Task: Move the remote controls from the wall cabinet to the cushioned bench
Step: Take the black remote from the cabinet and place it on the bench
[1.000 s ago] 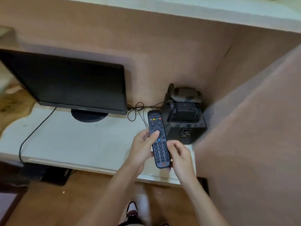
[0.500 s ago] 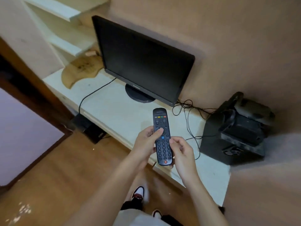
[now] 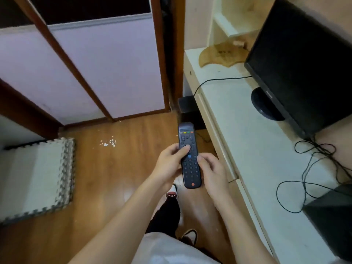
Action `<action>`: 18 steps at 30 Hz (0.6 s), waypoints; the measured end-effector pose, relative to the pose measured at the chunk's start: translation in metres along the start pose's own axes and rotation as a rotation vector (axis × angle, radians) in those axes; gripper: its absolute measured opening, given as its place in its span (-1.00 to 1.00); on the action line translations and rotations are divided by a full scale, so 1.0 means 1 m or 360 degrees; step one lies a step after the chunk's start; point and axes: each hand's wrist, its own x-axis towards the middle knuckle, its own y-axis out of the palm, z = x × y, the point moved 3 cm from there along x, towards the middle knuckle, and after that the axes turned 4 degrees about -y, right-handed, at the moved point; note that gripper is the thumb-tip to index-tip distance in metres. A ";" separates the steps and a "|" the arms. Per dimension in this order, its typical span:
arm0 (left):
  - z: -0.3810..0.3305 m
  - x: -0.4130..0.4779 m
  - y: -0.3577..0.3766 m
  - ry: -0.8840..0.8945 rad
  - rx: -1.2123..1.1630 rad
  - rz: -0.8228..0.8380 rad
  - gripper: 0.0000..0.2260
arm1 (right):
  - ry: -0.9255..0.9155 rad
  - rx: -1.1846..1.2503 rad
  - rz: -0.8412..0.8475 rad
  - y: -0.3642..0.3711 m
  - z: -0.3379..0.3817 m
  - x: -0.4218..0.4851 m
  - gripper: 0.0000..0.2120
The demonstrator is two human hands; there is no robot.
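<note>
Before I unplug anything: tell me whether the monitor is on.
Off, it seems: the monitor screen is uniformly black, with no image showing.

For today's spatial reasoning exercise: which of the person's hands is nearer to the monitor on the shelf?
Right. The right hand grips the remote's side facing the monitor; the left hand holds the far side, over the floor.

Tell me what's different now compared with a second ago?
The person has turned left, away from the white shelf: the dark flat monitor slid to the right edge, and wooden floor came into view. Unchanged: both hands, left and right, keep their grip on the long black remote control.
</note>
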 end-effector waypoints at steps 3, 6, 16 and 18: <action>0.001 -0.019 -0.047 0.0053 -0.0091 -0.0192 -0.85 | -0.0020 -0.0114 0.0270 0.043 0.004 -0.004 -0.87; -0.002 -0.036 -0.091 0.0102 -0.0180 -0.0361 -0.89 | -0.0074 -0.0234 0.0476 0.086 0.015 -0.004 -0.86; -0.027 -0.055 -0.252 0.0259 -0.0528 -0.0814 -0.81 | -0.0153 -0.0264 0.1147 0.265 0.044 0.028 -0.88; -0.038 -0.050 -0.290 0.0270 -0.0576 -0.0878 -0.81 | -0.0160 -0.0288 0.1231 0.307 0.048 0.038 -0.87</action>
